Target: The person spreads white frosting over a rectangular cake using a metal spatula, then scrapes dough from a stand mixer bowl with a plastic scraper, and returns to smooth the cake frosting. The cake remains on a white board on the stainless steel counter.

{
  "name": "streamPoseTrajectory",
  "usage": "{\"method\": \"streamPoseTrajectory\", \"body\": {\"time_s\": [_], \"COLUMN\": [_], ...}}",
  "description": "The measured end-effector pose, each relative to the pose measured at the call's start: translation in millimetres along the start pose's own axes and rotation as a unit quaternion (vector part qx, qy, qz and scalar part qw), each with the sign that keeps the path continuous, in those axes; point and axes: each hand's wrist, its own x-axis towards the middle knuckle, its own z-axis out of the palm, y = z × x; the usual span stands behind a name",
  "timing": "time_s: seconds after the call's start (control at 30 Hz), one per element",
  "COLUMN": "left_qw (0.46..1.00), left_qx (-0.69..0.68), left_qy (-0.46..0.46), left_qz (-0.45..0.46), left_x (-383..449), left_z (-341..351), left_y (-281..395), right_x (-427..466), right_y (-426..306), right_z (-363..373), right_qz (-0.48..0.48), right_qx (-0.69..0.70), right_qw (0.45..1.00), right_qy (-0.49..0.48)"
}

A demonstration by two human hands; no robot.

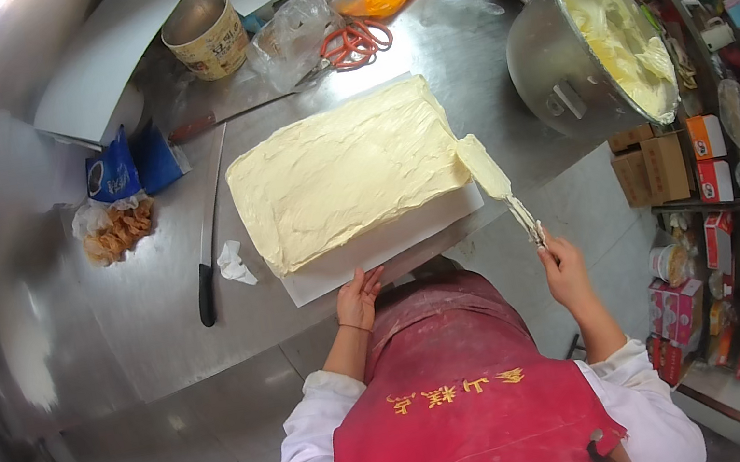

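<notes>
A rectangular cake [345,169] covered in pale yellow cream lies on a white sheet [373,249], whose near strip shows bare. My right hand [565,268] grips the handle of a cream-coated spatula [486,167], its blade against the cake's right side. Cream also coats part of the handle. My left hand [358,300] is at the sheet's near edge, palm turned up and fingers loosely apart. Whether its fingertips touch the sheet is hard to tell. To the right stands a large metal pot [544,62], tilted in view, with yellow cream [616,35] inside.
Left of the cake, a long black-handled knife [205,288] lies beside a crumpled tissue [235,263]. Behind are a red-handled knife [195,127], red-handled scissors [357,42], a paper tub [206,38] and plastic bags [296,30]. The steel table [158,325] ends before me; stocked shelves [726,208] stand right.
</notes>
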Motion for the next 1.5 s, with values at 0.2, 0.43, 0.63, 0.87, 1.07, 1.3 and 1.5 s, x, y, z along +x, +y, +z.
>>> {"method": "streamPoseTrajectory", "body": {"time_s": [0.2, 0.43, 0.63, 0.87, 1.07, 1.3, 1.5], "left_qw": [0.999, 0.997, 0.996, 0.998, 0.999, 0.998, 0.997], "left_qx": [0.017, 0.061, 0.061, 0.042, 0.028, 0.039, 0.066], "left_qy": [-0.014, -0.014, 0.017, 0.008, 0.022, 0.042, 0.024], "left_qz": [-0.024, -0.051, -0.064, -0.048, -0.031, -0.027, -0.043], "left_x": [-1, -30, -49, -54, -53, -56, -54], "left_z": [0, -24, -54, -61, -64, -59, -41], "left_y": [3, 8, 17, 13, 10, 2, -13], "right_x": [-9, -14, -18, -14, -4, -27, -35], "right_y": [-29, -94, -123, -95, -37, 34, 30], "right_z": [62, 140, 166, 153, 110, 10, -82], "right_qz": [-0.094, -0.258, -0.353, -0.403, -0.340, -0.173, -0.018], "right_qx": [0.022, 0.069, 0.004, -0.078, -0.161, -0.201, 0.004], "right_qw": [0.995, 0.962, 0.934, 0.912, 0.922, 0.949, 0.969], "right_qy": [0.007, -0.051, -0.060, 0.013, 0.093, 0.169, 0.245]}}
